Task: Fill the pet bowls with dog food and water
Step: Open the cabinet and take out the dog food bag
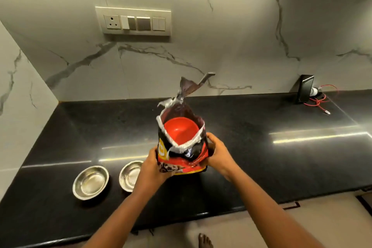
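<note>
A red and black dog food bag (182,162) stands upright on the black counter, its torn top open. Inside the mouth sits a red plastic scoop bowl (181,130). My left hand (154,164) grips the bag's left side and my right hand (218,154) grips its right side. Two steel pet bowls rest on the counter to the left, both with nothing in them: the left bowl (91,182) in full view, the right bowl (129,175) partly hidden behind my left wrist.
The black counter (281,157) runs to a marble wall corner at the left. A black phone (305,88) leans on the back wall at right beside a red cable (320,101). A switch panel (133,21) is on the wall. Below the counter edge is pale floor and a bare foot (205,240).
</note>
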Action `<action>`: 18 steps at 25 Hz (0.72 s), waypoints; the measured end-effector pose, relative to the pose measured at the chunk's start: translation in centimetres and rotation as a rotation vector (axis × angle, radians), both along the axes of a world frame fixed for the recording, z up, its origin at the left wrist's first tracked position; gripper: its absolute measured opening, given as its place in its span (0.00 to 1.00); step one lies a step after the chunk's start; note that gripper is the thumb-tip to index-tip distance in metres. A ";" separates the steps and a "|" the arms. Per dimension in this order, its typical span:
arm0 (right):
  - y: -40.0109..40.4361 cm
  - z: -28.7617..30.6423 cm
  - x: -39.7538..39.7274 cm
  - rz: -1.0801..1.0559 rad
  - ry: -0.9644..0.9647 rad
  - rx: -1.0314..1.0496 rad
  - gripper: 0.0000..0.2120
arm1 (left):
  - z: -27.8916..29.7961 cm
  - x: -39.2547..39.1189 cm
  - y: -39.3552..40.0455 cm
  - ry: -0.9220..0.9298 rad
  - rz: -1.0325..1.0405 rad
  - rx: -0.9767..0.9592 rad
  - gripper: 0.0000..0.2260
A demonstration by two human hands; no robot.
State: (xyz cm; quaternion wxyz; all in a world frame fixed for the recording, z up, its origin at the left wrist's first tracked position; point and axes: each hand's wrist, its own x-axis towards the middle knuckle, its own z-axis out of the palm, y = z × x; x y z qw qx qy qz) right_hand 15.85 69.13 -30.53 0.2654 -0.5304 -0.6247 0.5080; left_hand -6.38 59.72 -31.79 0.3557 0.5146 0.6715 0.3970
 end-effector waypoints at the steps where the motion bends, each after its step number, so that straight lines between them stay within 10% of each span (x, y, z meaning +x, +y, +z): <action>1: 0.1 -1.1 0.1 -0.002 -0.001 -0.016 0.42 | -0.9 0.3 0.1 0.001 0.000 -0.017 0.39; 18: -3.2 -3.5 0.2 -0.014 -0.142 0.077 0.41 | -6.6 -1.9 0.1 -0.042 -0.128 -0.049 0.35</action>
